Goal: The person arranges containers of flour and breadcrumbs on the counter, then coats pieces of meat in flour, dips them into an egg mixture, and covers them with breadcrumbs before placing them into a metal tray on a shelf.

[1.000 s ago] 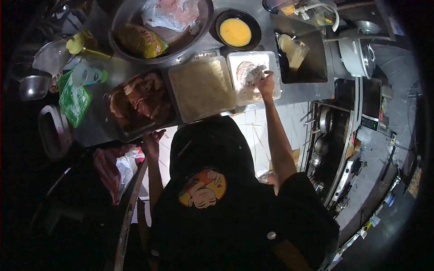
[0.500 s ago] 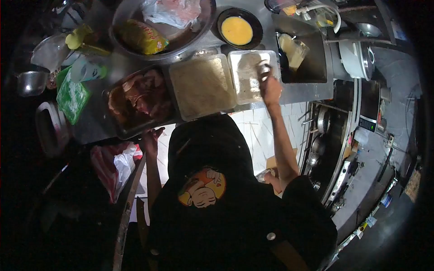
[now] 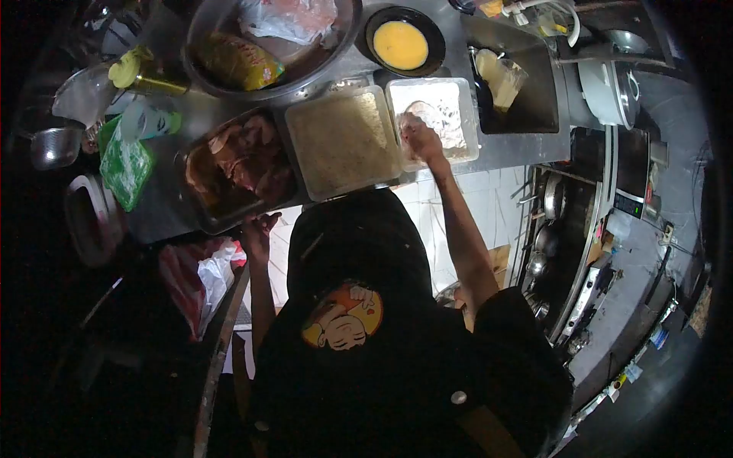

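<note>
My right hand (image 3: 421, 143) is closed in a fist over the left part of a clear tray (image 3: 475, 145) of white flour-like powder (image 3: 450, 114). A curved pale edge shows just beyond the fingers; I cannot make out what they hold. My left hand (image 3: 258, 227) hangs low at the counter's front edge, its fingers partly spread and holding nothing visible. It is beside the near corner of a dark tray (image 3: 221, 225) of raw meat (image 3: 248, 156). Between the two trays stands a wider tray (image 3: 340, 145) with a beige, crumb-like content.
Behind the trays are a black bowl of yellow liquid (image 3: 401, 44) and a large metal basin (image 3: 294, 91) with bags in it. A sink (image 3: 527, 122) lies to the right. Green-and-white packaging (image 3: 126, 168) and a squeeze bottle (image 3: 153, 80) stand left.
My right hand has moved left and slightly nearer within the powder tray. The shiny metal piece seen in its grip earlier no longer shows clearly. My left hand has barely moved.
</note>
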Available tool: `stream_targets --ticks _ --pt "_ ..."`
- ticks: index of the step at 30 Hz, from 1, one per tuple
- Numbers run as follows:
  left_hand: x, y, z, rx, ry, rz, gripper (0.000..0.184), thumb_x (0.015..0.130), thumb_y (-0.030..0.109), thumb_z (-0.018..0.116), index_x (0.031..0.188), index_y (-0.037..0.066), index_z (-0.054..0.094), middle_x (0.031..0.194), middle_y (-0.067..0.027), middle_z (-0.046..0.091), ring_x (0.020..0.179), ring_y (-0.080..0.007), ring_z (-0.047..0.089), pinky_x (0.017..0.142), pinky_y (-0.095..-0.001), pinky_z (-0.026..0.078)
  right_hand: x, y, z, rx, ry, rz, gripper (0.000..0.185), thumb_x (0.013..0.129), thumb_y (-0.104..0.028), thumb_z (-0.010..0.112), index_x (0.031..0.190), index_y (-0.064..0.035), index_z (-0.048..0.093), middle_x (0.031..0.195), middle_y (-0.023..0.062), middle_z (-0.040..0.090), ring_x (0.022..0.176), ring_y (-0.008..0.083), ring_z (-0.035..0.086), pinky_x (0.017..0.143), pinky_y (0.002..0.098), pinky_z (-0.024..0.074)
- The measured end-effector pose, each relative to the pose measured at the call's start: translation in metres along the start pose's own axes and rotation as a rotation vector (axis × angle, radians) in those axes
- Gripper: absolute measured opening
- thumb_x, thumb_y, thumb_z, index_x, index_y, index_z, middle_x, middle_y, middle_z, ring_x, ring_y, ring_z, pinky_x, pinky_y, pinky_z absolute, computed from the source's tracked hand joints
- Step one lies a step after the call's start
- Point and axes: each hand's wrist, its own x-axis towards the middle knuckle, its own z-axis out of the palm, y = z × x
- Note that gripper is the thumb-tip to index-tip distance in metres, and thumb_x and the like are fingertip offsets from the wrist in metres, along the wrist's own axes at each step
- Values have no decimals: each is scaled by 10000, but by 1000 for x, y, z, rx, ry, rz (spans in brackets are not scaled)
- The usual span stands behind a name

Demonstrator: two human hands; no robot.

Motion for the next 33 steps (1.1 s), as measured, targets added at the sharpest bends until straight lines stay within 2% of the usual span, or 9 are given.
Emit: stream_targets --ticks 2,3,6,8,14,18,20,25,33 --pt "1 -1 -3 58 -47 58 171 858 199 539 942 53 569 771 -32 537 598 -172 511 805 -441 503 6 -9 -10 189 -86 21 332 909 -314 489 1014 -33 632 1009 112 657 955 206 613 780 348 488" --pt "-3 0 -4 43 -5 36 185 866 196 527 973 51 569 832 -51 570 643 -196 552 821 -450 507 1 -34 -15 -379 -11 95 326 908 -309 493 1010 -33 633 1039 114 652 990 211 603 789 355 484" --pt "-3 -6 -9 -119 -52 16 227 877 194 514 1041 44 560 954 -87 610 734 -240 611 847 -462 514 -5 -3 10 83 73 -94 322 864 -337 566 961 -39 641 962 178 656 914 278 636 729 373 498" --pt "4 -6 -8 -265 -141 30 254 880 195 513 1077 39 552 1014 -105 617 779 -258 629 856 -463 517 -6 -39 1 -181 135 140 330 841 -354 594 958 -50 643 964 188 651 906 304 633 731 382 498" --pt "5 -5 -13 -67 -2 -42 308 870 211 531 1107 15 528 1021 -111 608 785 -245 630 830 -439 526 -26 -25 -8 -893 282 -103 399 644 -233 775 982 -89 620 930 148 611 903 324 585 773 422 482" --pt "-1 6 15 -128 -54 -34 290 860 202 535 1077 10 538 892 -87 599 701 -213 591 814 -453 521 -30 -35 2 -1119 153 -104 391 673 -272 746 1024 -157 618 970 90 592 1005 299 516 859 450 436" --pt "-4 13 27 2 59 -32 264 859 203 539 1042 13 550 828 -68 586 655 -195 565 814 -461 517 -1 50 -4 -1105 193 -136 468 683 -294 735 1082 -128 556 1007 113 571 970 315 543 822 430 468" --pt "3 3 8 -73 105 -73 203 854 211 551 937 26 563 728 -31 526 576 -167 492 836 -455 505 -32 -28 -13 -915 267 12 533 713 -252 713 1163 -99 475 1074 160 539 934 354 568 773 430 510" --pt "2 5 10 -60 72 -98 227 848 217 562 945 11 575 704 -65 561 618 -189 544 874 -462 490 -26 -18 -50 -870 303 -472 359 731 -132 638 1075 -85 546 1038 132 568 906 335 582 733 410 502"
